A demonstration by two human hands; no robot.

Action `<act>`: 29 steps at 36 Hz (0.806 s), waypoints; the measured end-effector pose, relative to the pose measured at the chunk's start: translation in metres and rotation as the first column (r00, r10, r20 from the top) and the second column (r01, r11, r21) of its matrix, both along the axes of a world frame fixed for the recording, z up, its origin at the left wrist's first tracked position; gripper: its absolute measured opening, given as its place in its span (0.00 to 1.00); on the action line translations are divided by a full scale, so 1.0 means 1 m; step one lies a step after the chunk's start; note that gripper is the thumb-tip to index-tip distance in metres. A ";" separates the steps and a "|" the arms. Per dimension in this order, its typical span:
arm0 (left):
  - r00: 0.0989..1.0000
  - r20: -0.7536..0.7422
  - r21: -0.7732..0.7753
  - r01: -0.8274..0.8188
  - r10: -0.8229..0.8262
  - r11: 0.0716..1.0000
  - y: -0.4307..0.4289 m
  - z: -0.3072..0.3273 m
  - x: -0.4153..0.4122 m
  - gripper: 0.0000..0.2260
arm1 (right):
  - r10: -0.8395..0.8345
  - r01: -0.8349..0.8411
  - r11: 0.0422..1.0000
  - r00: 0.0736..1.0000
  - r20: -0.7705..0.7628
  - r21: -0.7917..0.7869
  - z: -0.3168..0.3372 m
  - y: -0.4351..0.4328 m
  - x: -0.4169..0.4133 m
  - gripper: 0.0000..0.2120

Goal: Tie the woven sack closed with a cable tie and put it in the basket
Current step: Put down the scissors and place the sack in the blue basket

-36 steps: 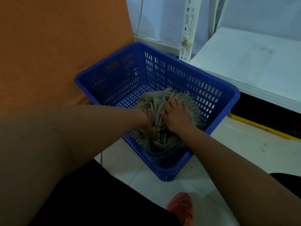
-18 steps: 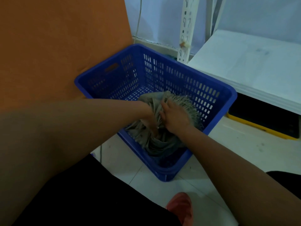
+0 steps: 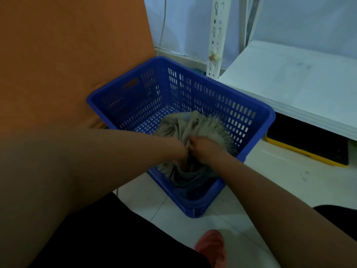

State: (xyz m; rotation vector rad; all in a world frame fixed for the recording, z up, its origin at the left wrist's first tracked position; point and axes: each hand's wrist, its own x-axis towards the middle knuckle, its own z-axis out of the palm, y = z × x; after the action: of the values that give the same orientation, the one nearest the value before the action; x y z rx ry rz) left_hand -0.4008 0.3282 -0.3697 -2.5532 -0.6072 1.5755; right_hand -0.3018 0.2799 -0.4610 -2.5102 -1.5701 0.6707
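A greyish-tan woven sack [image 3: 179,126] with a frayed top edge lies inside the blue slotted plastic basket [image 3: 257,117], toward its near right corner. Both my hands reach down into the basket and meet at the sack's gathered neck. My right hand [image 3: 204,147] is closed on the bunched fabric. My left hand [image 3: 180,151] is pressed against it from the left, its fingers mostly hidden in the folds. No cable tie is visible.
The basket stands on a pale tiled floor [image 3: 289,180]. An orange panel [image 3: 67,55] leans behind it on the left. A white board [image 3: 299,88] lies at the right over a black and yellow case [image 3: 309,149]. A pink slipper [image 3: 211,246] is near the bottom edge.
My right hand has curled from flat on the sack into a fist on its neck. Both hands have drawn closer together. The sack has stayed in the basket.
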 end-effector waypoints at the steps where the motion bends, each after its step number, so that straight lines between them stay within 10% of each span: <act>1: 0.999 -0.037 0.006 0.035 -0.034 0.999 -0.004 -0.004 -0.004 0.23 | 0.012 -0.019 0.995 0.998 -0.069 -0.095 -0.006 0.000 0.000 0.20; 5: 0.967 -0.227 0.024 0.123 -0.114 0.992 -0.018 -0.018 -0.016 0.18 | 0.033 -0.047 0.982 0.996 -0.078 -0.184 -0.015 0.003 0.000 0.25; 12: 0.975 -0.083 -0.056 -0.211 0.206 0.976 -0.005 -0.009 -0.008 0.22 | -0.013 -0.013 0.995 0.966 0.257 0.097 -0.002 0.007 -0.004 0.21; 16: 0.968 0.011 -0.175 -0.247 0.252 0.953 0.005 -0.004 -0.010 0.07 | -0.031 0.016 0.995 0.986 0.164 0.094 0.005 0.007 -0.002 0.15; 21: 0.954 -0.300 -0.084 -0.051 0.024 0.995 -0.015 -0.022 -0.012 0.20 | 0.046 -0.065 0.989 0.989 -0.141 -0.132 0.002 0.002 -0.006 0.20; 26: 0.962 -0.256 -0.073 0.080 -0.096 0.994 -0.009 -0.017 -0.003 0.23 | -0.025 0.028 0.999 0.980 0.195 -0.016 0.007 0.006 -0.006 0.20; 29: 0.996 -0.072 0.194 0.072 -0.059 0.978 0.002 -0.027 0.000 0.42 | -0.113 0.065 0.979 0.963 0.245 0.195 0.005 0.009 -0.002 0.20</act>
State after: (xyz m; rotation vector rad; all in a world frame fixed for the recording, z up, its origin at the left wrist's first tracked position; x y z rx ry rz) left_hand -0.4011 0.3304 -0.3962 -2.3445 -0.6305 1.4905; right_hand -0.3038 0.2889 -0.4559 -2.5872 -1.5008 0.1839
